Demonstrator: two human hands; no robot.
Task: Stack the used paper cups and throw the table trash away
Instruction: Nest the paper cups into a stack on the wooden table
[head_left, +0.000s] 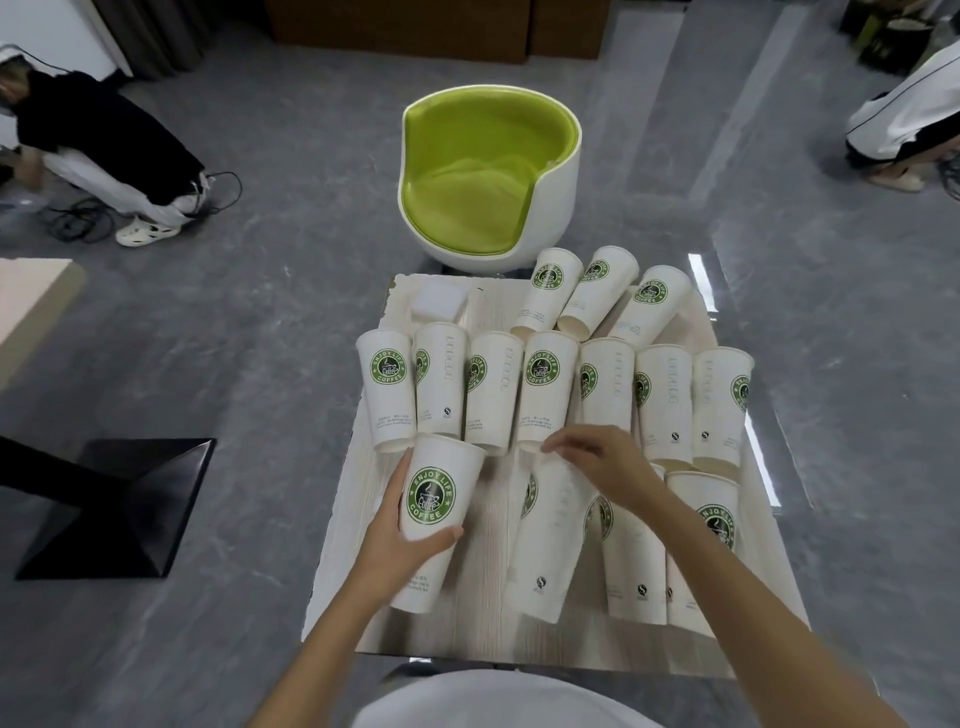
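Observation:
Several white paper cups with green coffee logos cover a small pale table (343, 587). My left hand (400, 540) grips one upright cup (439, 519) at the table's near left. My right hand (597, 457) reaches over a neighbouring cup (553, 540), its fingers curled at that cup's rim; whether they pinch it is unclear. A row of cups (550, 389) stands across the middle. Three cups (597, 296) lie tipped at the far right. A white square napkin stack (439, 304) sits at the far left.
A green-and-white tub chair (488, 171) stands just beyond the table. A black table base (124, 509) is on the floor to the left. One person crouches at the far left (104, 161), another at the far right (904, 119). Grey floor surrounds the table.

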